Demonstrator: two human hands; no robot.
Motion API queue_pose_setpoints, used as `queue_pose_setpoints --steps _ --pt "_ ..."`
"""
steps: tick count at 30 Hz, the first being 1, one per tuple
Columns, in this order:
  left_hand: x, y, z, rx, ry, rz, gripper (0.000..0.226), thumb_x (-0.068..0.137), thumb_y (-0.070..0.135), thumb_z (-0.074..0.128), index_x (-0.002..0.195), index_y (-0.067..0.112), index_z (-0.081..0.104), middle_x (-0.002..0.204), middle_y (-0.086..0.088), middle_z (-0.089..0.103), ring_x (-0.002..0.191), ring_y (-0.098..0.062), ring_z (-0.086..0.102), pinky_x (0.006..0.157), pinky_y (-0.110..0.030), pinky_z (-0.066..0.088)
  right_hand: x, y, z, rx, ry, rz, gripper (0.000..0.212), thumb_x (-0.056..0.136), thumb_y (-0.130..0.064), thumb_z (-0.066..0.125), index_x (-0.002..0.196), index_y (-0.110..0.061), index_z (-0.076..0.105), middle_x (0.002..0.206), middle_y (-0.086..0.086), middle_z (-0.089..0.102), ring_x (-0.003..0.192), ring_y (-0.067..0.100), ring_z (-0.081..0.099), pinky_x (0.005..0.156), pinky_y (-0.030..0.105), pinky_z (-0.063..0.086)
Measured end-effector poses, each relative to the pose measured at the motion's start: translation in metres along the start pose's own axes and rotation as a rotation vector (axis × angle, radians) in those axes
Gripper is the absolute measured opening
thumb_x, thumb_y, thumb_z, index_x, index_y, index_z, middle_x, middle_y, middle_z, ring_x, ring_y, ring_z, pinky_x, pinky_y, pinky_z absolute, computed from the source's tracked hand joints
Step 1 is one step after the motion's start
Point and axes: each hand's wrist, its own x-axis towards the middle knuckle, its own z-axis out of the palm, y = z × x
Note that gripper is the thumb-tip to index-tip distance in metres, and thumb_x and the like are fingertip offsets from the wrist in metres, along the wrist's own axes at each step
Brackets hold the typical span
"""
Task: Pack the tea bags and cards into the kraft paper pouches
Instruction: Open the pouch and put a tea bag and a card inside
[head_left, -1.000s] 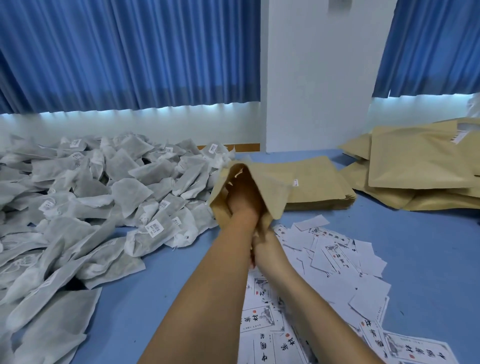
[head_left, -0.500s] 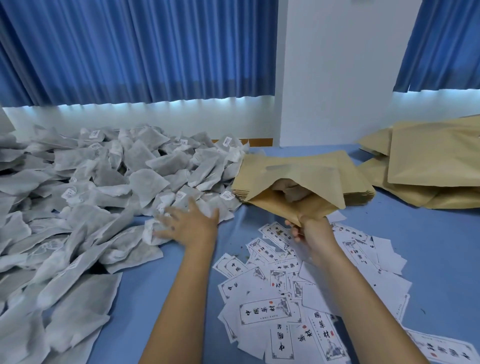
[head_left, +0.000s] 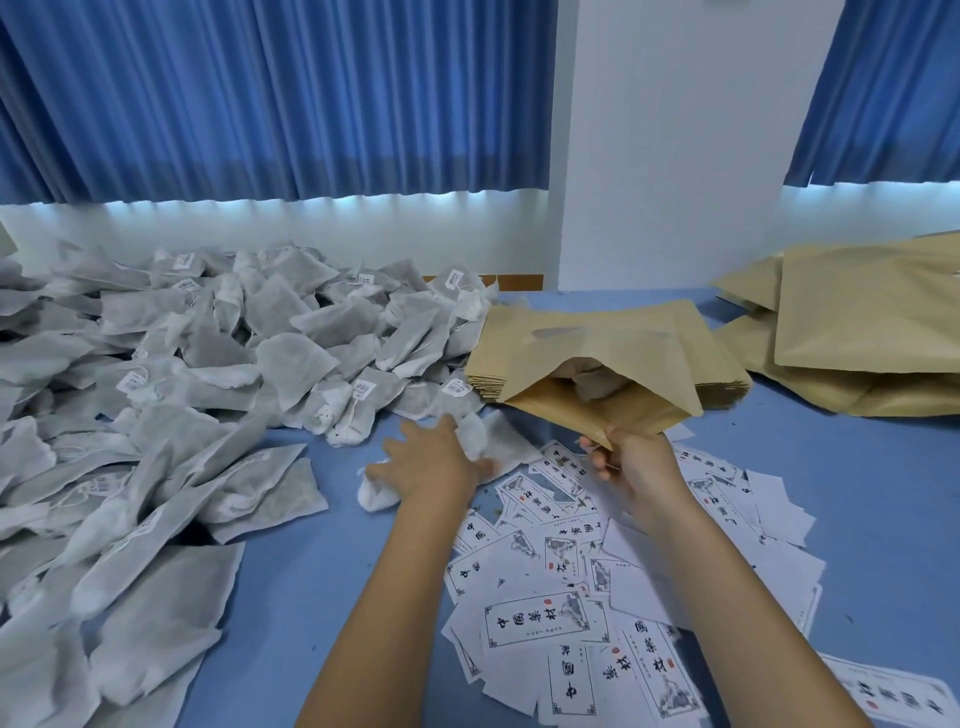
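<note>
The right hand pinches the near lower edge of an open kraft pouch, thumb on top and fingers curled under it. The pouch is held just off the table with its mouth gaping towards the camera, and at least one grey tea bag shows inside the mouth.

Just left of the pouch, the left hand lies palm down with its fingers curled round a white tea bag. Crumpled white ends stick out on both sides of the hand; the blur makes it hard to say whether it grips one bag or two.

Below the pouch, white cards printed with black characters lie scattered and overlapping on the table, running under both forearms. Directly behind the pouch and touching it sits a neat stack of flat pouches. Far to the left of the pouch spreads a big loose heap of tea bags, some with small barcode labels, and its nearest bags reach the left hand. To the right of the pouch, well apart, stuffed pouches are piled on one another. Beyond it all hang blue curtains on either side of a white wall.
</note>
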Motion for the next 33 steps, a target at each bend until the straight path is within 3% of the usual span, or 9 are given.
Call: queue_pose_setpoints --steps 4,8,13,16,19,23,27,30,33 --pt "-0.002 -0.002 0.004 -0.090 0.091 0.032 0.051 0.088 0.058 0.051 0.132 0.033 0.043 0.136 -0.011 0.037 0.126 -0.036 0.034 0.096 -0.050 0.036 -0.001 0.000 0.000 0.023 -0.003 0.007 0.028 0.100 -0.003 0.037 0.079 -0.001 0.056 0.065 0.008 0.061 0.040 0.009 0.040 0.036 0.017 0.030" --pt "0.003 -0.009 0.000 -0.387 0.555 0.101 0.031 0.091 0.029 0.057 0.122 0.025 0.055 0.120 -0.011 0.048 0.109 -0.030 0.046 0.071 -0.036 0.043 0.000 0.001 -0.001 0.041 0.000 0.025 0.026 0.100 -0.003 0.037 0.081 0.000 0.055 0.067 0.009 0.060 0.045 0.012 0.038 0.039 0.019 0.030" --pt "-0.018 0.001 -0.011 -0.716 1.008 0.916 0.031 0.076 0.021 0.057 0.107 0.018 0.061 0.090 -0.008 0.059 0.071 -0.014 0.050 0.055 -0.020 0.036 0.001 -0.001 -0.002 0.061 0.006 0.033 0.025 0.099 -0.001 0.036 0.080 -0.004 0.053 0.063 0.009 0.060 0.050 0.015 0.037 0.045 0.024 0.029" --pt "-0.033 0.020 0.000 -0.579 0.913 1.265 0.037 0.074 0.016 0.063 0.111 0.017 0.061 0.095 -0.015 0.060 0.081 -0.021 0.054 0.063 -0.024 0.043 0.001 0.000 -0.007 0.011 -0.008 0.014 0.024 0.096 0.002 0.040 0.080 -0.007 0.054 0.061 0.004 0.059 0.053 0.015 0.043 0.053 0.026 0.035" --pt "-0.041 0.044 0.015 -0.351 0.729 1.331 0.038 0.071 0.001 0.064 0.109 0.007 0.067 0.105 -0.017 0.059 0.097 -0.032 0.054 0.081 -0.036 0.044 0.002 0.001 -0.007 -0.055 -0.015 -0.024 0.030 0.095 0.009 0.041 0.078 -0.014 0.052 0.073 0.002 0.056 0.065 0.014 0.053 0.061 0.024 0.046" --pt "-0.035 0.071 0.019 -0.192 0.459 1.064 0.050 0.072 0.002 0.067 0.119 0.015 0.062 0.117 -0.013 0.054 0.105 -0.033 0.047 0.087 -0.041 0.041 0.000 0.009 0.007 -0.059 0.011 0.012 0.028 0.091 -0.001 0.037 0.071 -0.016 0.047 0.062 0.005 0.043 0.057 0.015 0.040 0.052 0.026 0.030" --pt "-0.011 0.100 0.013 -0.121 0.253 0.769 0.032 0.090 0.012 0.050 0.119 0.004 0.060 0.101 -0.007 0.062 0.083 -0.019 0.056 0.070 -0.019 0.042 -0.009 0.011 0.012 -0.276 -0.002 -0.055 0.027 0.087 0.004 0.032 0.066 -0.011 0.043 0.044 0.001 0.047 0.045 0.016 0.040 0.045 0.023 0.032" --pt "0.014 0.115 0.002 -0.106 0.078 0.523 0.040 0.098 0.019 0.038 0.136 0.006 0.040 0.137 -0.016 0.044 0.122 -0.031 0.045 0.099 -0.037 0.037 -0.019 0.006 0.017 -0.244 -0.089 -0.079 0.026 0.084 0.008 0.035 0.067 -0.011 0.042 0.038 -0.005 0.049 0.035 0.012 0.040 0.038 0.020 0.031" --pt "0.014 0.126 -0.012 0.028 -0.032 0.635 0.048 0.099 0.027 0.037 0.144 0.013 0.030 0.149 -0.014 0.030 0.133 -0.031 0.033 0.109 -0.041 0.028 -0.019 0.000 0.017 -0.158 -0.115 -0.017 0.029 0.088 0.008 0.039 0.067 -0.010 0.047 0.039 -0.004 0.052 0.037 0.012 0.039 0.042 0.021 0.028"
